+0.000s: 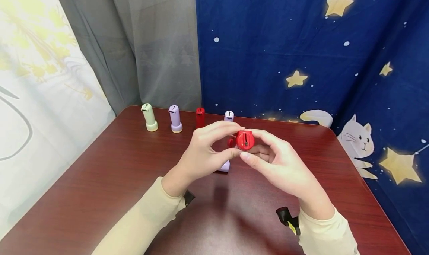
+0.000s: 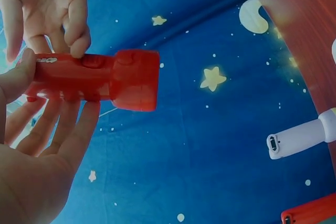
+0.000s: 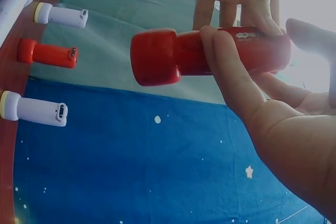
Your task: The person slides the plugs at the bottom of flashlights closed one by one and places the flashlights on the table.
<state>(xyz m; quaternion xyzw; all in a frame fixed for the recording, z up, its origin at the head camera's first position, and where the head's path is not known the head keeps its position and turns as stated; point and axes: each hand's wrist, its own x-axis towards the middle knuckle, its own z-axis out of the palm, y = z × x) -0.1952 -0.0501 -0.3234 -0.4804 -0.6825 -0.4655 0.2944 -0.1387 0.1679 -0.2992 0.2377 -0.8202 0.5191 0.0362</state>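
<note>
Above the table a red flashlight is held between my two hands, its slotted tail end facing the head camera. My left hand grips it from the left, thumb near the tail and fingers along the body. From the other side my right hand pinches the body between thumb and fingers. The wider head of the flashlight sticks out free beyond the fingers. Partly hidden under my hands, a light purple flashlight lies on the table.
Along the back of the wooden table stand a pale green flashlight, a purple one, a red one and another purple one. Behind them hang a grey curtain and a blue star-patterned curtain.
</note>
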